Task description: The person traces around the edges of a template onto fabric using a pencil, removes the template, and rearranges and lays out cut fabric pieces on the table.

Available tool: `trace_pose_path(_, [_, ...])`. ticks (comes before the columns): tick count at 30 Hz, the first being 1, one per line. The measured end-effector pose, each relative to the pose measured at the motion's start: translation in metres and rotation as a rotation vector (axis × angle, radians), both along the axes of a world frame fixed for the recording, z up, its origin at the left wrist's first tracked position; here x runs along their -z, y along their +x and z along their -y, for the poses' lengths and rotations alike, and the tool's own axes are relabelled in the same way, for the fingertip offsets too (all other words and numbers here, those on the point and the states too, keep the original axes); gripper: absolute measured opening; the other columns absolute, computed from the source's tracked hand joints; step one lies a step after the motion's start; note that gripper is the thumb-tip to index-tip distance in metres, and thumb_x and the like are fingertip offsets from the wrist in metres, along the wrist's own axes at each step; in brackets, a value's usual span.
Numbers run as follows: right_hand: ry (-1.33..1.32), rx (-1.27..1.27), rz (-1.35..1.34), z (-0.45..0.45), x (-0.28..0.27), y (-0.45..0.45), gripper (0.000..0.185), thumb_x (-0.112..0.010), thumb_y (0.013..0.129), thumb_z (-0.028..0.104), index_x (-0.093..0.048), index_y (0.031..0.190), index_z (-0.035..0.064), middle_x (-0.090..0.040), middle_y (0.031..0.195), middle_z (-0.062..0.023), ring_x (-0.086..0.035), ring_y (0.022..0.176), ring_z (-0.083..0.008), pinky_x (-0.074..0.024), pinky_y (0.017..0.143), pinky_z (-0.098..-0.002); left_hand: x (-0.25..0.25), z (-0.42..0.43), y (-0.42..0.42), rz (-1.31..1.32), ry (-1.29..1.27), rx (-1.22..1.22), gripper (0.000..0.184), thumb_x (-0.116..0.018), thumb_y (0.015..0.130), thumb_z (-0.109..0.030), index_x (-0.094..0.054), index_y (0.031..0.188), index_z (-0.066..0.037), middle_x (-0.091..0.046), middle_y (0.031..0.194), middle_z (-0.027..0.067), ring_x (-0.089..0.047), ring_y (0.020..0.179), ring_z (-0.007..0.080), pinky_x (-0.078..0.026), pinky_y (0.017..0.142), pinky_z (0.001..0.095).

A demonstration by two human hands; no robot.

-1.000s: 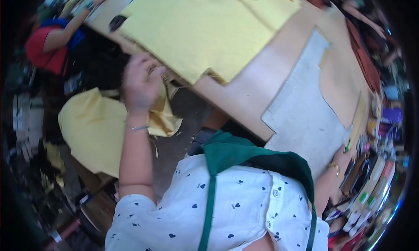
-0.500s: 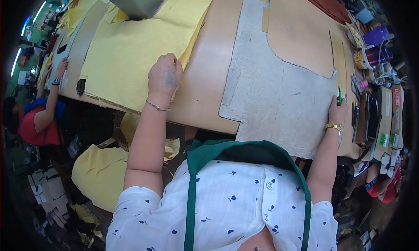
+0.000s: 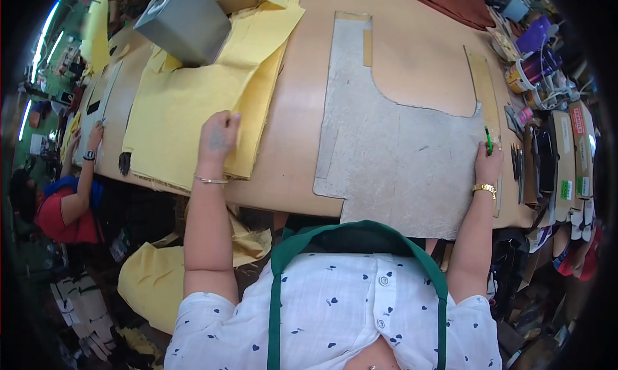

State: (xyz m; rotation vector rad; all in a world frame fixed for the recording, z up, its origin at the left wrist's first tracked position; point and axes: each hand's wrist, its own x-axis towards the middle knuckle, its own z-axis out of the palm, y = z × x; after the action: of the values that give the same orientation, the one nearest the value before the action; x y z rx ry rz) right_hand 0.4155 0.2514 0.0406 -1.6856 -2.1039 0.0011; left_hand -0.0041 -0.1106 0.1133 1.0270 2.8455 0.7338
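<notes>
My left hand (image 3: 217, 137) is closed on the edge of the top sheet of a stack of yellow fabric (image 3: 174, 119); that sheet is lifted into a fold above the layers under it. A grey metal block (image 3: 190, 26) stands on the far part of the stack. At the right, my right hand (image 3: 489, 163) is closed round a green pen (image 3: 488, 140) and rests at the right edge of a large grey pattern sheet (image 3: 405, 157). The pattern sheet lies flat on the tan table (image 3: 299, 106) and overhangs its near edge.
A yellow strip (image 3: 484, 80) lies beside the pattern sheet. Tubs (image 3: 519, 77), boxes (image 3: 563, 145) and dark tools crowd the right side. Brown fabric (image 3: 450, 3) is at the far edge. A co-worker in red (image 3: 67, 209) leans at the left. Yellow cloth (image 3: 154, 283) hangs below the table.
My left hand has come up from the loose cloth at the table's edge to the yellow stack, and the top sheet's edge has been pulled leftward. The camera view has turned.
</notes>
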Motion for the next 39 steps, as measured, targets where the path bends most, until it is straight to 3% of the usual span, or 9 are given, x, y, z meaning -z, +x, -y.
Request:
trace_pose_path(7, [0.041,0.010,0.012,0.005,-0.001,-0.003,0.032,-0.054,0.077,0.033,-0.058,0.091,0.0055,-0.054,0.086,-0.0158,-0.050,0.083,-0.0332,-0.0385,0.077,-0.0414,-0.067,-0.008,-0.039,0.012,0.206,-0.038,0.026,-0.049,0.079,-0.021,-0.050,0.070,0.004,-0.051,0.070,0.0205,-0.050,0.065,0.0312,-0.039,0.060,0.0362])
trace_pose_path(11, [0.130,-0.078,-0.034,0.006,-0.001,-0.003,0.025,-0.056,0.076,0.028,-0.059,0.086,0.0048,-0.055,0.082,-0.0140,-0.049,0.083,-0.0310,-0.0380,0.076,-0.0393,-0.101,-0.085,0.014,-0.066,0.580,0.288,0.022,-0.047,0.077,-0.016,-0.047,0.068,0.004,-0.050,0.070,0.0171,-0.049,0.067,0.0292,-0.040,0.062,0.0348])
trace_pose_path(15, [0.218,-0.218,-0.213,0.013,-0.004,-0.002,0.017,-0.057,0.077,0.020,-0.058,0.082,0.0031,-0.056,0.076,-0.0109,-0.051,0.072,-0.0259,-0.0401,0.069,-0.0354,-0.065,-0.183,0.111,-0.428,0.752,0.725,0.012,-0.046,0.074,-0.010,-0.048,0.064,-0.002,-0.048,0.067,0.0140,-0.047,0.064,0.0277,-0.041,0.061,0.0365])
trace_pose_path(17, [-0.009,-0.192,-0.462,0.022,-0.015,-0.004,0.021,-0.058,0.078,0.023,-0.057,0.081,0.0022,-0.056,0.071,-0.0077,-0.049,0.063,-0.0197,-0.0408,0.063,-0.0316,-0.051,-0.209,0.176,0.028,0.324,0.764,0.021,-0.045,0.084,-0.020,-0.056,0.087,-0.003,-0.053,0.088,0.0142,-0.049,0.086,0.0298,-0.041,0.078,0.0359])
trace_pose_path(22, [-0.549,-0.146,-0.926,0.043,-0.027,-0.001,0.030,-0.060,0.079,0.029,-0.056,0.080,-0.0009,-0.053,0.062,-0.0031,-0.045,0.055,-0.0110,-0.0397,0.054,-0.0252,-0.021,-0.176,0.221,0.196,0.453,1.016,0.028,-0.056,0.080,-0.027,-0.057,0.095,-0.004,-0.049,0.112,0.0157,-0.043,0.108,0.0314,-0.035,0.091,0.0365])
trace_pose_path(26, [-0.531,-0.172,-0.617,0.059,-0.041,-0.008,0.037,-0.063,0.075,0.033,-0.055,0.081,-0.0027,-0.054,0.065,-0.0057,-0.047,0.057,-0.0143,-0.0406,0.055,-0.0266,0.008,-0.123,0.134,-0.072,0.533,0.618,0.023,-0.061,0.076,-0.014,-0.056,0.096,-0.003,-0.053,0.105,0.0153,-0.043,0.108,0.0320,-0.034,0.091,0.0385])
trace_pose_path(30, [-0.189,-0.292,-0.190,0.065,-0.026,-0.034,0.041,-0.068,0.068,0.033,-0.055,0.082,-0.0031,-0.055,0.071,-0.0108,-0.051,0.064,-0.0232,-0.0419,0.059,-0.0330,0.045,-0.036,0.061,-0.432,0.206,0.122,0.045,-0.061,0.075,-0.026,-0.047,0.107,0.002,-0.050,0.103,0.0225,-0.044,0.105,0.0331,-0.036,0.088,0.0400])
trace_pose_path(33, [-0.220,-0.301,-0.122,0.064,-0.021,-0.053,0.031,-0.066,0.069,0.026,-0.053,0.077,-0.0016,-0.053,0.075,-0.0154,-0.051,0.073,-0.0320,-0.0414,0.065,-0.0379,0.033,-0.012,0.064,-0.251,-0.060,-0.175,0.056,-0.064,0.072,-0.027,-0.040,0.114,0.002,-0.051,0.100,0.0240,-0.048,0.099,0.0349,-0.039,0.085,0.0393])
trace_pose_path(39, [-0.270,-0.212,-0.201,0.066,-0.024,-0.041,0.025,-0.064,0.070,0.018,-0.050,0.074,-0.0016,-0.055,0.075,-0.0176,-0.052,0.072,-0.0344,-0.0418,0.063,-0.0385,0.054,-0.026,0.054,0.024,0.225,0.061,0.057,-0.064,0.071,-0.019,-0.036,0.115,0.004,-0.051,0.101,0.0261,-0.052,0.092,0.0380,-0.043,0.079,0.0374])
